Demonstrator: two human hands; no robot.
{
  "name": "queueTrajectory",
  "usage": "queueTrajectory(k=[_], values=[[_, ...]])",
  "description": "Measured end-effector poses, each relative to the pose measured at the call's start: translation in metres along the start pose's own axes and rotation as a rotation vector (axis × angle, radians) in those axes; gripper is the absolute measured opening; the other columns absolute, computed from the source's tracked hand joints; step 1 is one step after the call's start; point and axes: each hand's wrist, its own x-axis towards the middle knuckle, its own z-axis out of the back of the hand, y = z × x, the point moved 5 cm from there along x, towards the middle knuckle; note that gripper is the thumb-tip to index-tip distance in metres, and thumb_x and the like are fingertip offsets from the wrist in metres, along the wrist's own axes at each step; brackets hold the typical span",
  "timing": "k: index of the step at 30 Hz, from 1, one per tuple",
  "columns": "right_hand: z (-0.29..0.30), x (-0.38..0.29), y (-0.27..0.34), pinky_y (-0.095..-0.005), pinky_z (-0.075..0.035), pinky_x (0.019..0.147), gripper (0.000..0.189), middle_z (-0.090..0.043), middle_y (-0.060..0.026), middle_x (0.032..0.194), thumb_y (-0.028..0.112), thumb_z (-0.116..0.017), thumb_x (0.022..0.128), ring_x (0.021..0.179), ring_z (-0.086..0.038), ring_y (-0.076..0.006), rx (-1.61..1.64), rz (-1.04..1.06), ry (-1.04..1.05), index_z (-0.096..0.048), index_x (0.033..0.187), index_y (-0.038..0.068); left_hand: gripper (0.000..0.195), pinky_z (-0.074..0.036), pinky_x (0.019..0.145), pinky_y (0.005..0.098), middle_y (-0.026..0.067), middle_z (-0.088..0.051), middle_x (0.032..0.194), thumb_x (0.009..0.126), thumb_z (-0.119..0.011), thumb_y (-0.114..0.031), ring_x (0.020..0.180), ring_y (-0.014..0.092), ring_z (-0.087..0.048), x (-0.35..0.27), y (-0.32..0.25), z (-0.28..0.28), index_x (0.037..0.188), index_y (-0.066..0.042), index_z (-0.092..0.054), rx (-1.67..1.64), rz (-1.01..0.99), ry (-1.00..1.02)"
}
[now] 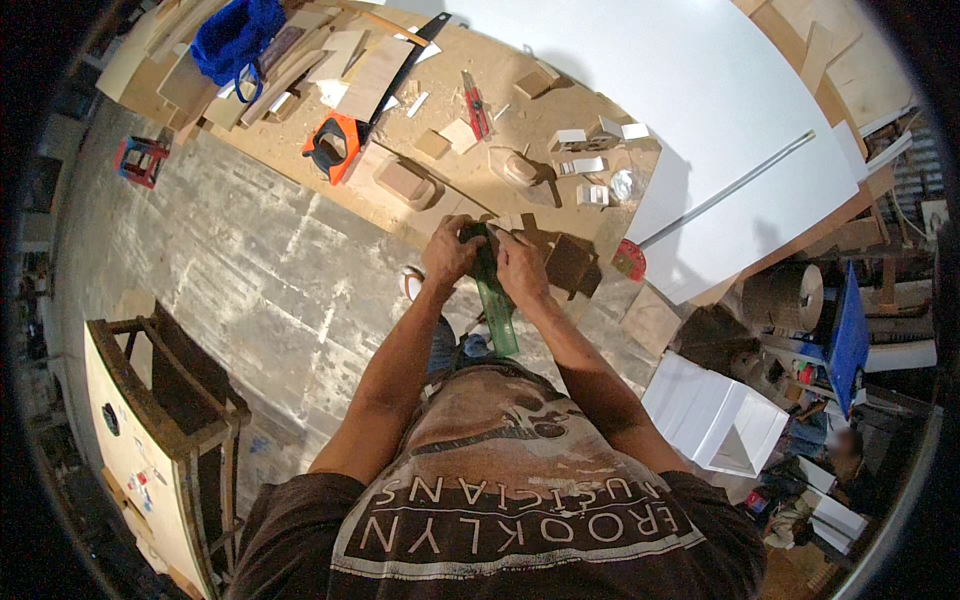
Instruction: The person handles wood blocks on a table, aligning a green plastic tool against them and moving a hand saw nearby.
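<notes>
My left hand (452,251) grips the far end of a green translucent ruler (495,307), which points back towards my body. Close on its right is my right hand (519,262), its fingers bent around a small thin item whose kind I cannot tell. Both hands are at the near edge of a wooden workbench (300,161). Beyond them lie a red utility knife (474,109), small wood blocks and a boat-shaped wooden piece (512,165). A handsaw with an orange and black handle (331,146) rests to the left, beside a rounded wooden block (405,182).
A large white sheet (720,97) covers the right side, with a metal rod with a red end (720,195) on it. Wood strips and a blue bag (232,41) are at the upper left. A wooden-topped stand (142,450) stands lower left, a white box (712,412) lower right.
</notes>
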Motion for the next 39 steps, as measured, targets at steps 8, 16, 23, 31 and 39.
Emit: queueTrajectory(k=[8, 16, 23, 31, 39], values=[[0.011, 0.014, 0.021, -0.0497, -0.053, 0.082, 0.023, -0.065, -0.0254, 0.096, -0.005, -0.054, 0.086, 0.093, -0.064, -0.0430, -0.189, 0.079, 0.240, -0.066, 0.105, -0.008, 0.041, -0.052, 0.092, 0.0446, 0.0103, -0.065, 0.120, 0.079, -0.077, -0.027, 0.110, 0.034, -0.065, 0.001, -0.004, 0.001, 0.116, -0.011, -0.069, 0.073, 0.032, 0.004], [0.003, -0.007, 0.013, -0.0504, -0.052, 0.083, 0.025, -0.063, -0.0253, 0.098, -0.005, -0.056, 0.084, 0.094, -0.064, -0.0434, -0.275, 0.027, 0.285, -0.063, 0.107, -0.008, 0.040, -0.052, 0.092, 0.0443, 0.0107, -0.065, 0.120, 0.080, -0.077, -0.025, 0.110, 0.035, -0.065, 0.002, -0.007, 0.005, 0.117, -0.011, -0.069, 0.065, 0.010, 0.016], [0.004, -0.010, 0.010, -0.0507, -0.053, 0.084, 0.025, -0.064, -0.0269, 0.097, -0.006, -0.055, 0.083, 0.095, -0.063, -0.0460, -0.220, 0.045, 0.230, -0.063, 0.107, -0.008, 0.038, -0.052, 0.093, 0.0439, 0.0086, -0.063, 0.128, 0.083, -0.073, -0.027, 0.116, 0.033, -0.062, 0.000, -0.010, 0.003, 0.120, -0.017, -0.071, 0.104, -0.040, 0.053], [0.005, -0.011, 0.003, -0.0498, -0.053, 0.087, 0.036, -0.065, -0.0288, 0.107, -0.006, -0.054, 0.087, 0.100, -0.063, -0.0460, -0.135, -0.024, 0.159, -0.063, 0.121, -0.006, 0.038, -0.050, 0.096, 0.0425, 0.0055, -0.062, 0.130, 0.085, -0.072, -0.024, 0.119, 0.031, -0.061, -0.001, -0.013, 0.000, 0.123, -0.021, -0.071, 0.138, -0.071, 0.078], [-0.009, -0.019, -0.015, -0.0494, -0.050, 0.099, 0.057, -0.059, -0.0296, 0.129, -0.010, -0.055, 0.086, 0.116, -0.060, -0.0461, -0.103, 0.000, 0.136, -0.051, 0.142, -0.001, 0.037, -0.051, 0.097, 0.0412, 0.0098, -0.062, 0.130, 0.087, -0.071, -0.029, 0.116, 0.033, -0.062, 0.001, -0.006, -0.001, 0.123, -0.022, -0.071, 0.144, -0.122, 0.053]])
